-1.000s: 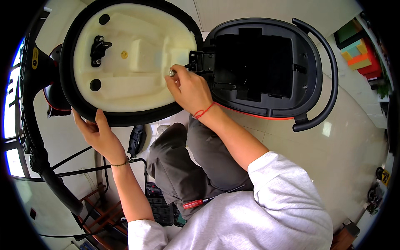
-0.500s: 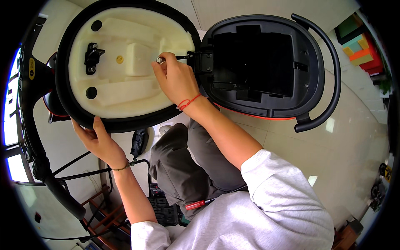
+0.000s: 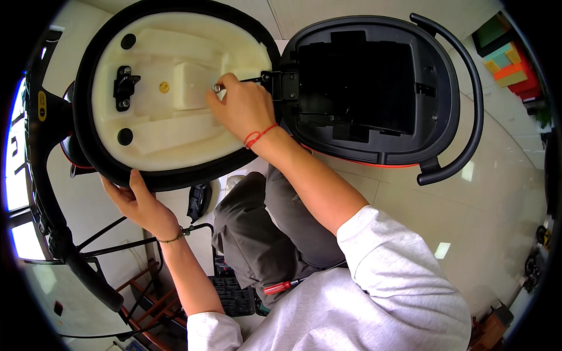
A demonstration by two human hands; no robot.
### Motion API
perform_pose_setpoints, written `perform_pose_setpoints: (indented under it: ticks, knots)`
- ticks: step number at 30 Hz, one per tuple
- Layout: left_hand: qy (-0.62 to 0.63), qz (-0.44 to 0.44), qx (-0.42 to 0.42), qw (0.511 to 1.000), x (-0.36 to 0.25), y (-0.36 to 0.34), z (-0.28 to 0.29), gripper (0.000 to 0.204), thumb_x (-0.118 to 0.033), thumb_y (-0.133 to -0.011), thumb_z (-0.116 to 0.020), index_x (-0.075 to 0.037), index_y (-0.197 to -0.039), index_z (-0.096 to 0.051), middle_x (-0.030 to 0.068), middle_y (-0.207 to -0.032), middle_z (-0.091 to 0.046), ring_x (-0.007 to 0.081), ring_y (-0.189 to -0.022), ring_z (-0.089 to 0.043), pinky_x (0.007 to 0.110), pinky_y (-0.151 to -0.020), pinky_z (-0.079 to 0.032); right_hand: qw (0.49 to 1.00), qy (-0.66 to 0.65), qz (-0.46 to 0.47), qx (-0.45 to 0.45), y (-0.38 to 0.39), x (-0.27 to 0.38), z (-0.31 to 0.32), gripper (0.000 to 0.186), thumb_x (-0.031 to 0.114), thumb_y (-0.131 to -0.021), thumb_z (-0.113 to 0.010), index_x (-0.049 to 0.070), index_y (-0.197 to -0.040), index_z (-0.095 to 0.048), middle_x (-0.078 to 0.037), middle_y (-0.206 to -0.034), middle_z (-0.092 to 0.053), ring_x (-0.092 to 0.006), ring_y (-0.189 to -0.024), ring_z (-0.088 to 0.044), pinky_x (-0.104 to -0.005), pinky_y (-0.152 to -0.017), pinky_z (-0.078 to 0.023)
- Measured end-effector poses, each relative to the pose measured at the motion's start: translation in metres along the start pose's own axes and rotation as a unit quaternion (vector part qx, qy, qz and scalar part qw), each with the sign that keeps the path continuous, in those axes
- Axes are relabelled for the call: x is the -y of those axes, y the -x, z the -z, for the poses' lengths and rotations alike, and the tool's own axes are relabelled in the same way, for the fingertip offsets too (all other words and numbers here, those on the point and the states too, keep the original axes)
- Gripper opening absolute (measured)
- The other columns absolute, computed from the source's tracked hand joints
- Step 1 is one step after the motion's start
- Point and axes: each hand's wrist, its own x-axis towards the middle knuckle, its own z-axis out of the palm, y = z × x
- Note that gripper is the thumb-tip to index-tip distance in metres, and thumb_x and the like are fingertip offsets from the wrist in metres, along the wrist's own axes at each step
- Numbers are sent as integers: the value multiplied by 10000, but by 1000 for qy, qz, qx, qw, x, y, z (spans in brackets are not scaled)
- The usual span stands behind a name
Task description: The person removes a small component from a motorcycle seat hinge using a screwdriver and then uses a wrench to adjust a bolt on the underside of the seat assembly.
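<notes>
Seat (image 3: 146, 143), cream underside exposed, positioned left of the black hinge (image 3: 285, 86). Gripped at the lower rim by the left hand (image 3: 140, 207), with thumb in front and fingers partly hidden. Pinched in the curled right hand (image 3: 246, 111): silver cylindrical piece (image 3: 217, 89), with inner grip impossible to tell. Within the last second, shifted away from the hinge toward the raised block (image 3: 190, 85); apparently worked with the seat steadied. Smooth, moulded, plastic-looking underside with round black pads (image 3: 124, 137). To the right: oval black compartment (image 3: 430, 133) with curved tubular handle (image 3: 477, 105).
</notes>
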Motion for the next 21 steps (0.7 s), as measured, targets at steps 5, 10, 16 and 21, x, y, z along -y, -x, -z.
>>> perform_pose_setpoints:
  ticks: [5, 10, 16, 21]
  knots:
    - [2, 4, -2, 1000, 2, 1, 1, 519, -160, -964, -580, 1, -1429, -416, 45, -1050, -570, 79, -865, -530, 204, -693, -442, 1000, -23, -9, 16, 34, -18, -3, 251, 278, -818, -658, 41, -899, -657, -154, -672, -666, -353, -646, -670, -434, -620, -535]
    - [17, -2, 6, 1000, 4, 1, 2, 530, -152, -962, -578, 7, -1439, -409, 45, -1026, -558, 90, -882, -513, 214, -752, -441, 994, -91, -61, -14, 70, -43, 4, 166, 216, -884, -617, 57, -918, -647, -138, -784, -687, -345, -700, -673, -434, -643, -533]
    - [27, 5, -4, 1000, 1, 3, -1, 531, -142, -957, -579, 23, -1433, -411, 41, -1006, -552, 93, -864, -497, 218, -759, -436, 993, -47, -100, -40, 94, -54, 5, 201, 177, -953, -558, 97, -1102, -667, -144, -931, -662, -357, -817, -643, -425, -717, -514]
    - [17, 31, 14, 999, -9, 4, -3, 530, -124, -958, -571, 29, -1435, -399, 69, -1061, -579, 116, -936, -531, 248, -839, -458, 989, -74, -111, -65, 101, -55, 2, 231, 136, -962, -563, 68, -1160, -659, -133, -898, -614, -296, -768, -594, -363, -708, -477]
